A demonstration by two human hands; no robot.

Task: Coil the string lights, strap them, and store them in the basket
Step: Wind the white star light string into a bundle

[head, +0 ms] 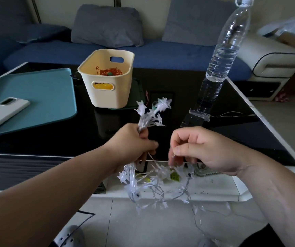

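The string lights [152, 113] are a clear wire with white star-shaped caps. My left hand [134, 141] is shut on a gathered bunch of them, with stars sticking up above the fist and loops hanging below it. My right hand [198, 148] pinches a strand of the same wire just to the right. More loops [161, 189] dangle past the table's front edge toward the floor. The cream basket [107, 97] stands on the black table behind my hands, with orange wire and something yellow inside. I see no strap.
A clear water bottle [221, 56] stands at the right of the black glass table [71, 139], with a small clear box [199, 114] and thin wire at its foot. A teal mat [41, 97] with a white phone [2, 113] lies left. A blue sofa sits behind.
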